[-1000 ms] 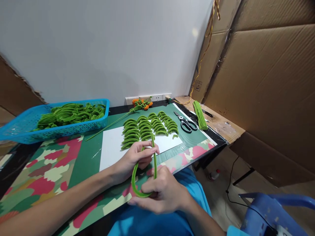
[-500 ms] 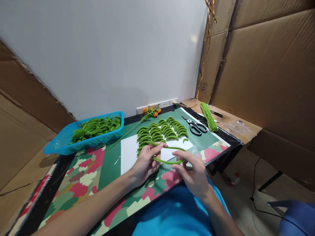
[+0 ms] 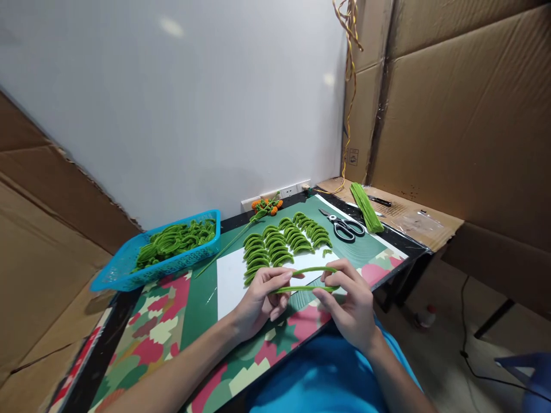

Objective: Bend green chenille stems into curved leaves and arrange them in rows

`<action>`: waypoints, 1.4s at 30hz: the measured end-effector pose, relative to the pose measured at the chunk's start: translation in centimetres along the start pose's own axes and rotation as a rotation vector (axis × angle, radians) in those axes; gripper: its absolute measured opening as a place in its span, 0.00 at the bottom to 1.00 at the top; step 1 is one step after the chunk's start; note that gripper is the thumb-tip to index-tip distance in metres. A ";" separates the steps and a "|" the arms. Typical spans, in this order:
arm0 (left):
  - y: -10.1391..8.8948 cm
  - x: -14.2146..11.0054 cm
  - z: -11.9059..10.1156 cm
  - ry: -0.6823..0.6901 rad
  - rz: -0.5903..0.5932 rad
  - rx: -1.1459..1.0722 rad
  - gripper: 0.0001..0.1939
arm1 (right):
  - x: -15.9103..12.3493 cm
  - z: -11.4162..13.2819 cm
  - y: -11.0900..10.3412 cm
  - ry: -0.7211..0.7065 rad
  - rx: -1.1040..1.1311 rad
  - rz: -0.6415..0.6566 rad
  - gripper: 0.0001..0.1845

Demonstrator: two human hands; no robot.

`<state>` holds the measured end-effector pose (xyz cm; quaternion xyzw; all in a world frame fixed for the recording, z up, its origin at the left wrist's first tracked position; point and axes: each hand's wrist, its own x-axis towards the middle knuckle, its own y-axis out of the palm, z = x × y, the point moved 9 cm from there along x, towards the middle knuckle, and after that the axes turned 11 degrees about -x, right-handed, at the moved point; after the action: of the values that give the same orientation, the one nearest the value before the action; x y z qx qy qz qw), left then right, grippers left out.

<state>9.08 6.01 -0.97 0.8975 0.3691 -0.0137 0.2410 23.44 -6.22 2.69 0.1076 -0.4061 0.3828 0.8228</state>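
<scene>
A green pipe cleaner point(image 3: 307, 279) folded into a long narrow loop lies level between both hands. My left hand point(image 3: 262, 299) pinches its left ends, and my right hand point(image 3: 349, 301) pinches the rounded right end. Both hands hover over the near edge of a white sheet point(image 3: 230, 281). Just beyond them, several rows of bent green pipe-cleaner pieces point(image 3: 284, 241) lie on that sheet and on the green mat point(image 3: 196, 298).
A blue basket point(image 3: 129, 275) full of green loops stands at the left. Scissors point(image 3: 344, 226), a bundle of straight green pipe cleaners point(image 3: 365, 206) and a pen lie at the right. An orange-flowered stem point(image 3: 258, 212) lies near the wall. Cardboard walls flank the table.
The loop turned from hanging upright to lying level, and both hands rose over the white sheet. The loop has been squeezed narrower. The camera view swung left and pulled back.
</scene>
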 end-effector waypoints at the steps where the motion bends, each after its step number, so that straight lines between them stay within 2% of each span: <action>1: 0.0 0.0 0.0 -0.001 0.000 0.002 0.20 | -0.1 -0.3 -0.1 0.016 0.007 -0.012 0.11; 8: 0.9 -0.2 0.2 -0.016 0.061 0.057 0.23 | -1.2 -2.1 -0.3 0.114 0.111 -0.104 0.06; 12: 1.4 -0.4 0.6 -0.020 0.148 0.150 0.25 | -1.6 -2.1 -0.3 0.125 0.083 -0.164 0.06; 16: 1.4 -0.4 0.9 -0.025 0.146 0.108 0.25 | -1.7 -2.0 -0.8 0.133 0.065 -0.235 0.08; 18: 1.3 -0.4 0.7 -0.007 0.126 0.065 0.24 | -1.6 -2.5 -0.5 0.194 0.102 -0.201 0.08; 20: 1.1 -0.3 0.5 0.021 0.107 0.019 0.21 | -1.4 -3.1 0.1 0.261 0.166 -0.109 0.07; 24: 1.3 -0.1 0.4 0.040 0.138 0.004 0.19 | -1.0 -3.5 0.7 0.312 0.254 -0.003 0.14; 30: 0.9 -0.1 0.7 0.021 0.095 -0.004 0.18 | -1.1 -3.5 0.3 0.317 0.184 -0.032 0.12; 35: 1.5 -0.2 0.8 -0.009 0.136 0.017 0.19 | -1.6 -4.2 0.8 0.379 0.256 0.004 0.13; 42: 1.4 -0.2 1.0 -0.012 0.152 0.094 0.22 | -1.5 -3.9 0.1 0.344 0.221 -0.096 0.16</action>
<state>10.01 4.58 -1.26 0.9332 0.2972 -0.0181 0.2012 25.03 -5.05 -0.97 0.1495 -0.2093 0.3980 0.8806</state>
